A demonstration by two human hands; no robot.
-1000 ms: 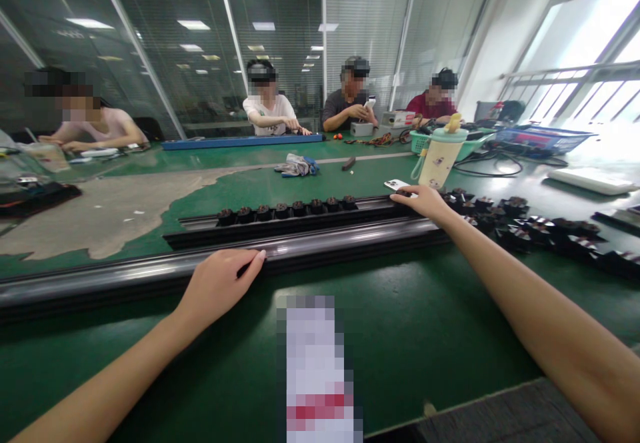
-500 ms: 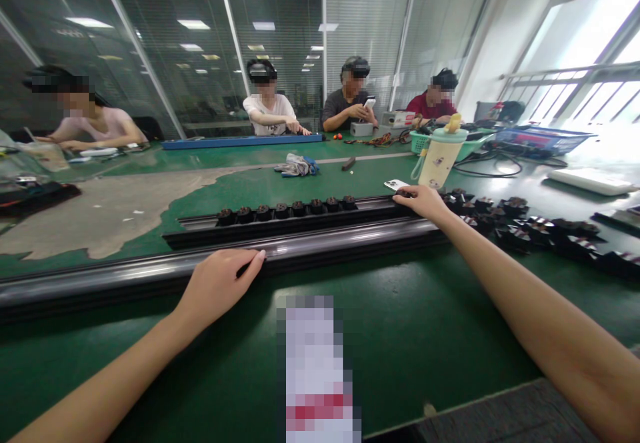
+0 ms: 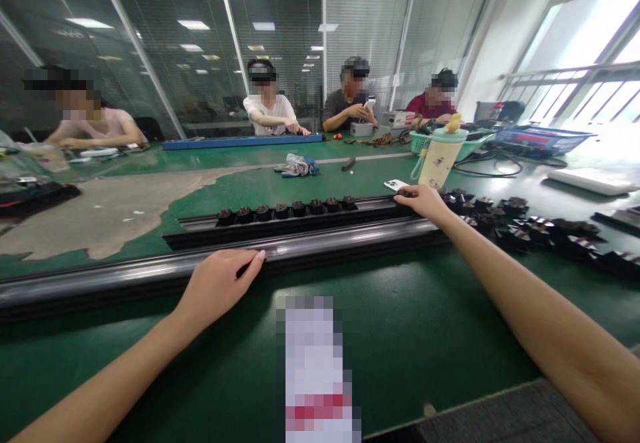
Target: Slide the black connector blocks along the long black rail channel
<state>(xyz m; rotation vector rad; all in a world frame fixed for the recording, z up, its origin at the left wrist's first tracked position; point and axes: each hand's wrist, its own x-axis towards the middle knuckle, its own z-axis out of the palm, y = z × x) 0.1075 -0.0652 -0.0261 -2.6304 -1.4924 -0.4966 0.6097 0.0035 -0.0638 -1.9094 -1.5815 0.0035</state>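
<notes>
While small figures decorate the cream cup (image 3: pixel 444 164) at upper right, the left hand (image 3: pixel 220 275) grips the near rail (image 3: pixel 320 243), centre; the right hand (image 3: pixel 423 201) pinches a black part (image 3: pixel 407 193).

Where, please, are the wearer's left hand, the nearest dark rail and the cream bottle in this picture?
Wearer's left hand (image 3: pixel 216 279): head view, on the back of the hand.
Nearest dark rail (image 3: pixel 323 241): head view, on its shiny upper surface, right of that hand.
Cream bottle (image 3: pixel 441 160): head view, on its printed body.
</notes>
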